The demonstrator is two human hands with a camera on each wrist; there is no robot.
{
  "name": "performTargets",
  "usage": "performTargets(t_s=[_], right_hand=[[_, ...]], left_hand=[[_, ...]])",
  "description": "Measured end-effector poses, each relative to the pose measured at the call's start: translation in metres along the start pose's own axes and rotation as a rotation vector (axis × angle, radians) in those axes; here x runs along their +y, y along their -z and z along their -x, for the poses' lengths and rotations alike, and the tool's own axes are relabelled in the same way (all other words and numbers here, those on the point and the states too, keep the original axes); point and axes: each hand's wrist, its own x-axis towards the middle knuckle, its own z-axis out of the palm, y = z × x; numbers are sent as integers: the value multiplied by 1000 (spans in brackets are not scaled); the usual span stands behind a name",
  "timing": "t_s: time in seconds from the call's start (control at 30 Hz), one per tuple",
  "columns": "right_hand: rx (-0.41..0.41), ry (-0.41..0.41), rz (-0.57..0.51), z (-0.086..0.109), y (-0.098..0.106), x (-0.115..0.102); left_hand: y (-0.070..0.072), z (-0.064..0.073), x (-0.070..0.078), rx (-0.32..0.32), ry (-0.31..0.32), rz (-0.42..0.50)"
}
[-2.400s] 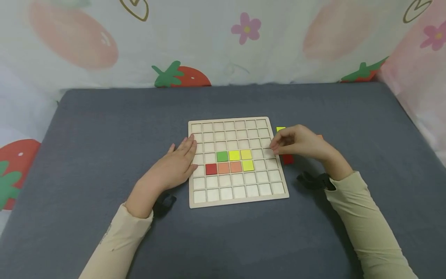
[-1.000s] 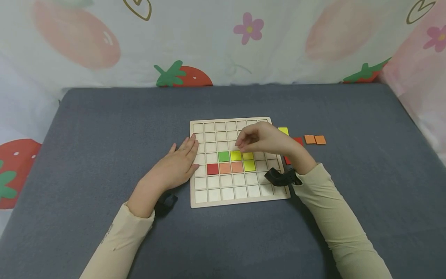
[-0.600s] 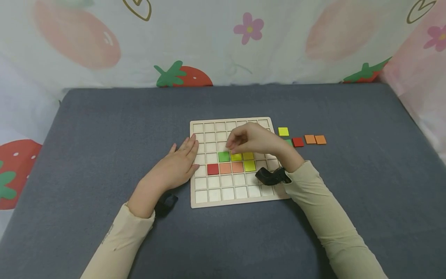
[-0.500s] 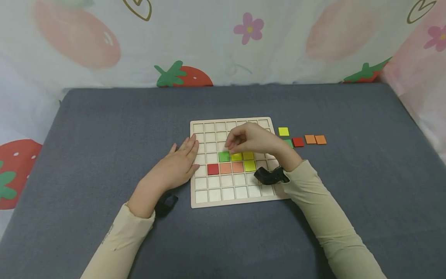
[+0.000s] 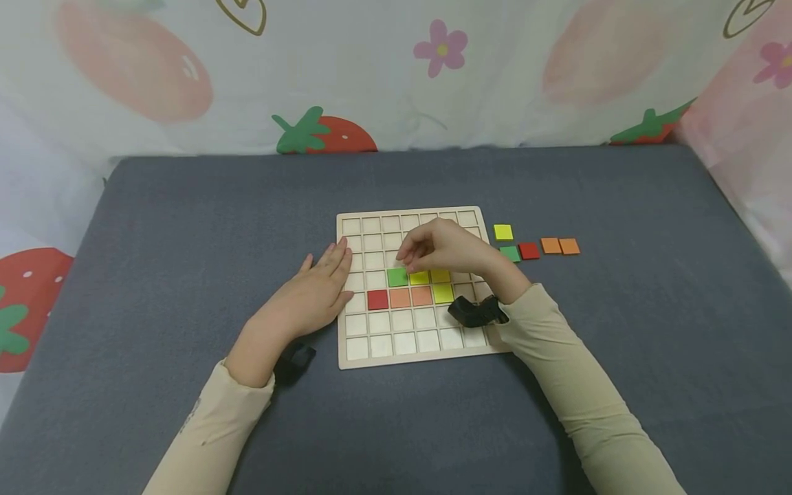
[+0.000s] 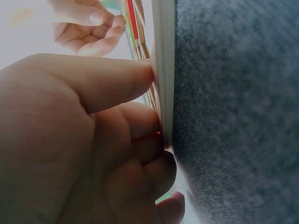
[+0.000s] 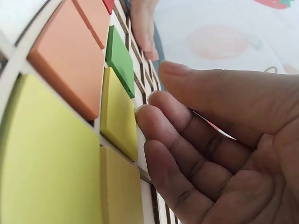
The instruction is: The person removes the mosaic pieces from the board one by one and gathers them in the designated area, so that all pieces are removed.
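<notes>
Grid board [image 5: 427,357] below me, and over its middle hangs my right grip [image 5: 445,247]: fingers loosely bent, thumb parted from them, no tile visible between. It's swept in from the right edge, now just inching left, fingertips beside the yellow pair [image 5: 419,278] and green tile [image 5: 397,278]; touching or not, I can't tell. Nearer me, next row: red tile [image 5: 377,300], orange pair [image 5: 399,298], third yellow tile [image 5: 443,293]. Same seven as moments ago, so no visible gain in the laying-out, I'd judge, though my hand hides some cells. Left grip [image 5: 315,292] stays straight-fingered on the left rim, probably steadying. Out right on the grey surface [image 5: 650,309]: loose yellow tile [image 5: 503,232], loose red tile [image 5: 529,251], loose orange pair [image 5: 550,246], and the loose green tile [image 5: 510,254], freshly uncovered by my arm!
</notes>
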Motion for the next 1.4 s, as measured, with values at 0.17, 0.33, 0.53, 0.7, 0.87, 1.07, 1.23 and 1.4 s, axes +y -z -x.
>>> performTargets(t_s=[0.17, 0.33, 0.53, 0.7, 0.87, 1.07, 1.23, 1.4], right_hand=[[6, -13, 16, 0, -1, 1], [10, -5, 25, 0, 0, 0], [4, 0, 29, -1, -2, 1], [4, -24, 52, -3, -6, 2], [8, -33, 92, -3, -9, 1], [9, -50, 138, -2, -12, 0], [3, -52, 140, -1, -11, -1], [6, -22, 121, -1, -10, 0]], left_hand=[[0, 0, 0, -3, -2, 3], [1, 0, 0, -4, 3, 10], [2, 0, 0, -5, 7, 9], [1, 0, 0, -1, 3, 4], [1, 0, 0, 2, 2, 5], [1, 0, 1, 2, 7, 11], [0, 0, 1, 7, 4, 13], [0, 0, 1, 11, -2, 7]])
